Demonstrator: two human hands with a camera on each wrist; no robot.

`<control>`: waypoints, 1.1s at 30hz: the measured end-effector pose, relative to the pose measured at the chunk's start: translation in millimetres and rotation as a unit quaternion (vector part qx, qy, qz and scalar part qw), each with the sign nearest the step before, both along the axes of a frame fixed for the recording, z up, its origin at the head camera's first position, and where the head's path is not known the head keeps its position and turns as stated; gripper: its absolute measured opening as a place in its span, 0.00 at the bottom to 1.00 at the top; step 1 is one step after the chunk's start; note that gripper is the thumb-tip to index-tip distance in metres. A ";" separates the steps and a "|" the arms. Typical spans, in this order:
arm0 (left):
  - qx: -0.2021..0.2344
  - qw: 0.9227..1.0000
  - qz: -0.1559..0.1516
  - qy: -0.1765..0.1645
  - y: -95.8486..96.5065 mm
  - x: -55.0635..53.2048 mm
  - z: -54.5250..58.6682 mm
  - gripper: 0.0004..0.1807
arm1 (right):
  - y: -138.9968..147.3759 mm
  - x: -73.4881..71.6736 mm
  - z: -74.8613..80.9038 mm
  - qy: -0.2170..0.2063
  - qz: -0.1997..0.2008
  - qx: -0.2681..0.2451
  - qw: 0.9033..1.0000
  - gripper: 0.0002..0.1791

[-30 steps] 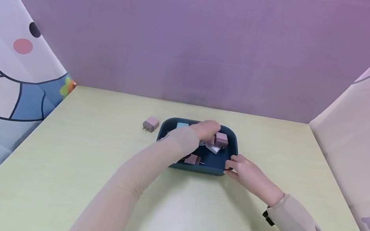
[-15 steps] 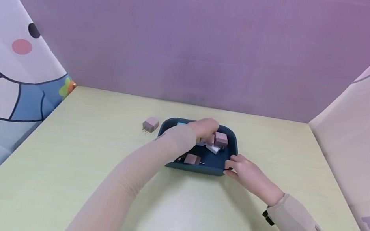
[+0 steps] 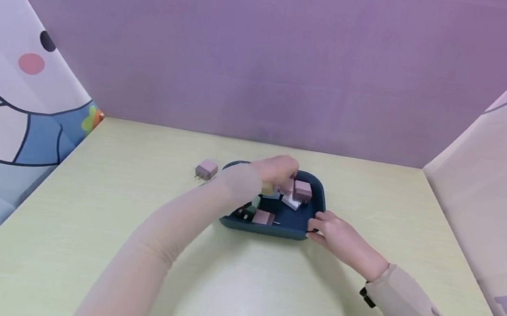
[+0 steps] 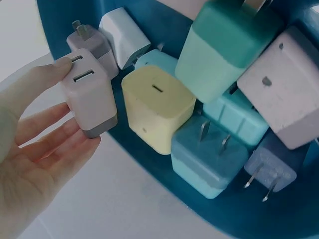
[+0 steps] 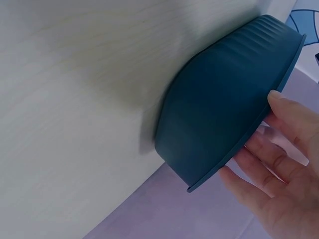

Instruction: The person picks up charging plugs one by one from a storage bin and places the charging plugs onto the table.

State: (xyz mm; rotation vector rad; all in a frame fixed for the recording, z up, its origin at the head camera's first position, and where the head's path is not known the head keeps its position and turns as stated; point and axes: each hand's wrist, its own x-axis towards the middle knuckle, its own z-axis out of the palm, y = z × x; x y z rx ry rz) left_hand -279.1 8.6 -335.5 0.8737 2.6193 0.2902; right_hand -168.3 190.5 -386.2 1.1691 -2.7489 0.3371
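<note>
Head view high and downward, both wrist views close, tray (image 3: 267,230) common.

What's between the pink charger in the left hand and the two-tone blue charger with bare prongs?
The yellow charger lies between the pink charger and the two-tone blue charger; the left wrist view shows it.

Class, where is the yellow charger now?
In the left wrist view, the yellow charger sits inside the blue bin, right of the pink charger held by the left hand.
</note>
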 end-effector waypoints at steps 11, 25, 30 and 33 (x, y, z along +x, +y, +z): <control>-0.010 0.999 -0.035 0.027 -12.8 1.7 11.9 0.05 | 0.2 -0.7 0.1 -0.005 -0.004 0.002 1.000 0.04; 0.004 0.999 -0.022 0.027 -41.7 9.2 23.2 0.14 | -1.1 -0.5 0.1 -0.012 -0.010 0.003 1.000 0.03; 0.003 1.000 -0.014 0.024 -52.0 11.9 25.5 0.16 | -1.4 -0.2 -0.6 -0.024 -0.017 0.004 1.000 0.03; 0.000 1.000 -0.008 0.029 -58.5 12.5 27.4 0.18 | -1.5 -0.1 -0.6 -0.024 -0.017 0.003 1.000 0.03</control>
